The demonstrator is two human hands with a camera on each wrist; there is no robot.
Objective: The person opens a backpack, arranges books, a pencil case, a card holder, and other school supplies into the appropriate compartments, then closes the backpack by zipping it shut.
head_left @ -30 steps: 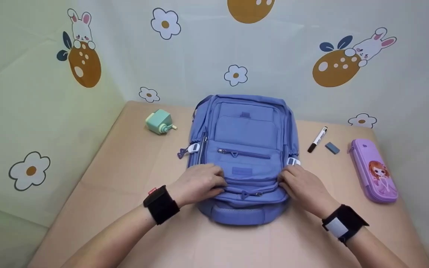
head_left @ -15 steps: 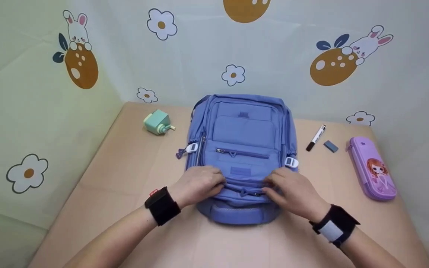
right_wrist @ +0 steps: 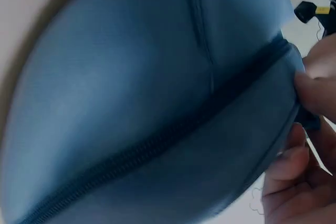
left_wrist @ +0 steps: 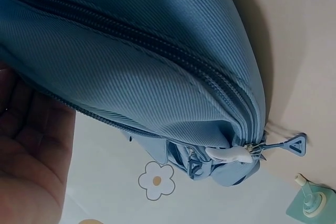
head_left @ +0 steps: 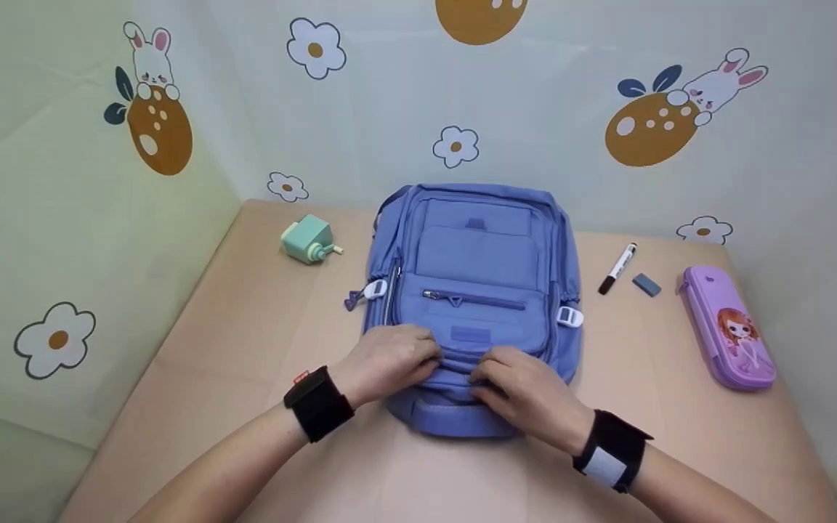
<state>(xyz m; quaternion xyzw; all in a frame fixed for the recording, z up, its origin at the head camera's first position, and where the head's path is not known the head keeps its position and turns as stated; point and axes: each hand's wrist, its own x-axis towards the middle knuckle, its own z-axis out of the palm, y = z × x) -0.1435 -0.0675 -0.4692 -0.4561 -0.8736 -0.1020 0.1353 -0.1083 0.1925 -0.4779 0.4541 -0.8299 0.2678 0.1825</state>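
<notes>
Pinching at the lower front zipper, your right hand (head_left: pixel 527 392) curls its fingers (right_wrist: pixel 315 90) on the ribbed blue fabric backpack (head_left: pixel 473 290), lying flat mid-table (head_left: pixel 244 341). Your left hand (head_left: pixel 389 359) presses its bent fingers on the soft, rounded front pocket.

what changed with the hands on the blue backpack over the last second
The right hand slid left along the blue fabric backpack, from its right edge to the lower front zipper at the middle, where it now grips. The left hand stayed pressed on the backpack's left side; the backpack did not move.
</notes>
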